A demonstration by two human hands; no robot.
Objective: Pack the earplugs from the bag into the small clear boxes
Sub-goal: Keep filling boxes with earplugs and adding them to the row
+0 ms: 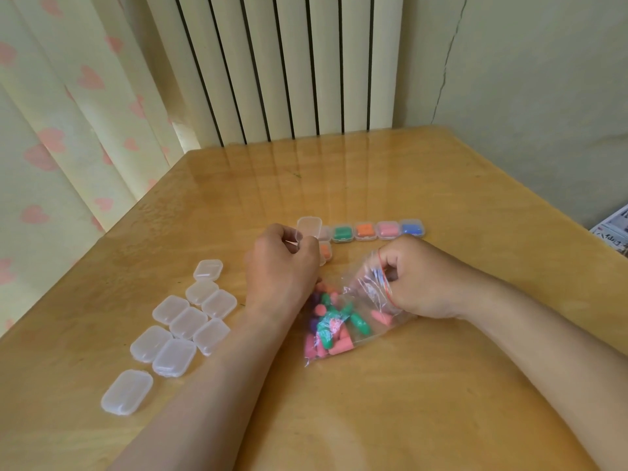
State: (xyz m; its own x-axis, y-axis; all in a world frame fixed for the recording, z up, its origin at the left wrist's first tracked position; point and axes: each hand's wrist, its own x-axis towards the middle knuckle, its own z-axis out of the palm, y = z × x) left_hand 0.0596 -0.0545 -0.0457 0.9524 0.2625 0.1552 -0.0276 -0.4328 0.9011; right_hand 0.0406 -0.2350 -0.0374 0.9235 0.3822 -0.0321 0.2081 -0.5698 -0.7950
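Note:
A clear plastic bag [353, 321] holding pink, green, purple and orange earplugs lies on the wooden table [373, 185]. My right hand [418, 277] grips the bag's mouth, fingers curled into it. My left hand [282, 263] holds an open small clear box [311, 229], its lid raised and an orange earplug [325, 250] in its base. Behind my hands stands a row of filled boxes: green [342, 233], orange [365, 230], pink [388, 230] and blue [411, 228].
Several empty closed clear boxes [183, 321] lie in a cluster left of my left forearm. A radiator [272, 62] and a heart-patterned curtain [61, 130] stand behind the table. Printed paper [611, 232] shows past the table's right edge.

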